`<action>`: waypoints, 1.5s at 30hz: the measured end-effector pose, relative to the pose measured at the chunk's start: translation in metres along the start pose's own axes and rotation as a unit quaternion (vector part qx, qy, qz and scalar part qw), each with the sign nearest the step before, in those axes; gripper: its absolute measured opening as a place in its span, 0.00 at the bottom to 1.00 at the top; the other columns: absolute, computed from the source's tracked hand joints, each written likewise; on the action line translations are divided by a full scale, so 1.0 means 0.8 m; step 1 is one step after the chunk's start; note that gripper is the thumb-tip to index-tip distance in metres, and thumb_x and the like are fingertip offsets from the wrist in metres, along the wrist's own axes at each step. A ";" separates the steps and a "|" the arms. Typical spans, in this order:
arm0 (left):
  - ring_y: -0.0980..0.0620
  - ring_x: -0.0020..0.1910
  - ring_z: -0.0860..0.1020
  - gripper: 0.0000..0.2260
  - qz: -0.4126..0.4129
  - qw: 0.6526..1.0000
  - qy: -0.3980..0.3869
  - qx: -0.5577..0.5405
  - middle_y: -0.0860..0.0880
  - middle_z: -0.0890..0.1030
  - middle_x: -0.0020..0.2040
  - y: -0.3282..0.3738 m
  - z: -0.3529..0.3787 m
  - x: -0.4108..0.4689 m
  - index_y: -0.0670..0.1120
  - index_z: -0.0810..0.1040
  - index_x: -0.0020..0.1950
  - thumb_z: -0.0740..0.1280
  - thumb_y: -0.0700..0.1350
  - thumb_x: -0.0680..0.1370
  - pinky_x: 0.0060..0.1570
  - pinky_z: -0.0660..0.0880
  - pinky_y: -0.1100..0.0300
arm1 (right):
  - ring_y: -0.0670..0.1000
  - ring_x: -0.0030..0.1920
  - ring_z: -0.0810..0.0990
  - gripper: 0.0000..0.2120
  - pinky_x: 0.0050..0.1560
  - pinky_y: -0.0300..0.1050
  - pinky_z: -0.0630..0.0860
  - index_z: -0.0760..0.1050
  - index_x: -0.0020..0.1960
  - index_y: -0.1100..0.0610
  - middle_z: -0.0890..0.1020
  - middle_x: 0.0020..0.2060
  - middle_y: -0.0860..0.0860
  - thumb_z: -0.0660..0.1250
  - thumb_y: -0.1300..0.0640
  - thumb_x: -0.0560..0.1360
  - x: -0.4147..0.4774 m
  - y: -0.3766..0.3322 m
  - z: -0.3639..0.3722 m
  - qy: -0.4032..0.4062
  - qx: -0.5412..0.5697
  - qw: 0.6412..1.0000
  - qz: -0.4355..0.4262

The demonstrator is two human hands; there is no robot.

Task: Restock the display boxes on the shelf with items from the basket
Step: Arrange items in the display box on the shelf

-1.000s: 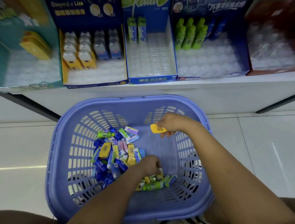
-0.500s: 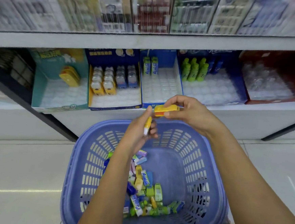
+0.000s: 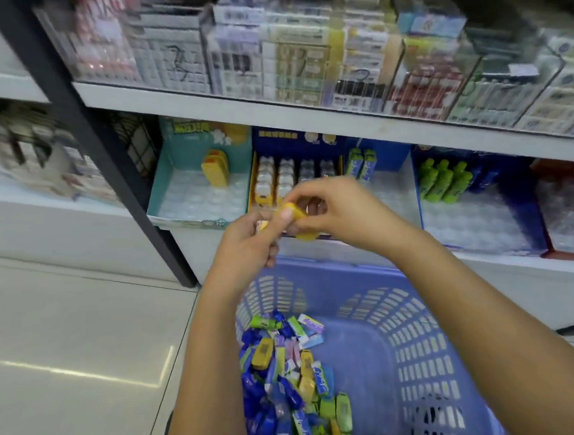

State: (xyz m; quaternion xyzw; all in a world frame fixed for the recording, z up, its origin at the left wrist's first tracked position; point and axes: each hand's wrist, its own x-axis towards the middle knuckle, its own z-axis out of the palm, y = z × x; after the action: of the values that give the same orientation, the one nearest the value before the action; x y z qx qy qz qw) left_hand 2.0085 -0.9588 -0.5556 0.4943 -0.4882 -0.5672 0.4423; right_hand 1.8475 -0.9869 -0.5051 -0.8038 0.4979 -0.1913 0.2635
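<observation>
Nearest to the person stands the blue plastic basket (image 3: 423, 348), its walls cut in a lattice of slots, and at its bottom lies a loose heap of small glossy packets (image 3: 287, 372) in blue, green, yellow and pink. Above its far rim the two hands meet. The left hand (image 3: 245, 245) has its fingers curled and its thumb pressed on a small yellow pack (image 3: 291, 214), and the right hand (image 3: 334, 210) pinches the same pack from the other side. Whether there is one pack or two I cannot tell. The pack looks smooth and oblong, with its long axis about left to right. Behind, on the white shelf (image 3: 498, 259), the teal cardboard display box (image 3: 181, 147) holds similar yellow packs (image 3: 215, 168) standing upright on a clear dimpled tray. This box lies ahead and to the left of the hands, so the left hand is probably the nearer one.
</observation>
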 end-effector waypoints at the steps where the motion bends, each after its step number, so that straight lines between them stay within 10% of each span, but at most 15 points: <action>1: 0.57 0.24 0.67 0.14 -0.008 0.998 0.048 -0.026 0.56 0.71 0.26 -0.001 -0.010 0.001 0.45 0.78 0.42 0.64 0.54 0.78 0.23 0.65 0.65 | 0.45 0.40 0.78 0.12 0.42 0.39 0.74 0.80 0.52 0.50 0.80 0.39 0.45 0.75 0.53 0.68 0.017 -0.004 0.004 0.035 0.014 0.999 0.005; 7: 0.56 0.16 0.64 0.18 -0.102 0.943 0.235 -0.210 0.51 0.70 0.23 -0.011 -0.069 0.012 0.45 0.78 0.39 0.55 0.50 0.81 0.18 0.58 0.71 | 0.50 0.45 0.76 0.17 0.44 0.40 0.70 0.73 0.61 0.53 0.79 0.49 0.52 0.69 0.54 0.73 0.130 -0.017 0.047 0.146 0.020 0.988 0.037; 19: 0.57 0.18 0.63 0.16 -0.120 0.930 0.251 -0.240 0.51 0.72 0.25 -0.025 -0.106 0.008 0.45 0.80 0.46 0.56 0.52 0.82 0.18 0.58 0.68 | 0.58 0.54 0.78 0.18 0.53 0.51 0.76 0.69 0.68 0.52 0.80 0.55 0.58 0.63 0.55 0.78 0.175 -0.022 0.116 0.082 -0.122 0.989 0.020; 28: 0.56 0.20 0.62 0.16 -0.110 0.919 0.239 -0.295 0.48 0.73 0.30 -0.028 -0.112 0.013 0.43 0.80 0.55 0.53 0.41 0.79 0.21 0.56 0.67 | 0.27 0.37 0.75 0.12 0.30 0.20 0.66 0.74 0.60 0.50 0.76 0.46 0.39 0.63 0.51 0.78 0.185 -0.017 0.122 0.124 -0.163 0.978 -0.027; 31: 0.56 0.21 0.68 0.15 -0.102 0.927 0.219 -0.286 0.48 0.77 0.33 -0.025 -0.113 0.018 0.44 0.76 0.60 0.54 0.37 0.79 0.21 0.62 0.67 | 0.40 0.59 0.74 0.18 0.51 0.30 0.71 0.67 0.70 0.48 0.71 0.67 0.46 0.58 0.50 0.80 0.189 -0.011 0.124 0.084 -0.224 0.970 -0.044; 37: 0.52 0.46 0.83 0.13 -0.036 0.961 0.168 -0.214 0.48 0.83 0.52 -0.027 -0.105 0.003 0.45 0.76 0.62 0.60 0.36 0.80 0.44 0.80 0.62 | 0.58 0.68 0.66 0.21 0.67 0.48 0.63 0.64 0.72 0.56 0.68 0.72 0.51 0.55 0.53 0.81 0.199 -0.006 0.127 0.071 -0.360 0.929 -0.050; 45: 0.44 0.52 0.83 0.10 -0.065 0.944 0.193 -0.261 0.39 0.82 0.55 -0.009 -0.099 -0.009 0.38 0.77 0.58 0.64 0.40 0.79 0.56 0.78 0.53 | 0.53 0.64 0.71 0.26 0.62 0.41 0.68 0.67 0.71 0.52 0.70 0.67 0.52 0.66 0.63 0.74 0.108 -0.038 0.102 0.091 -0.115 0.984 -0.098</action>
State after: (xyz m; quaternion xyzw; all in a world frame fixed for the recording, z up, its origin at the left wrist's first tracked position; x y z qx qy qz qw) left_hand 2.0879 -0.9603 -0.5643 0.4920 -0.1949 -0.5966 0.6033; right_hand 1.9526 -1.0345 -0.5466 -0.8529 0.4569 -0.2303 0.1032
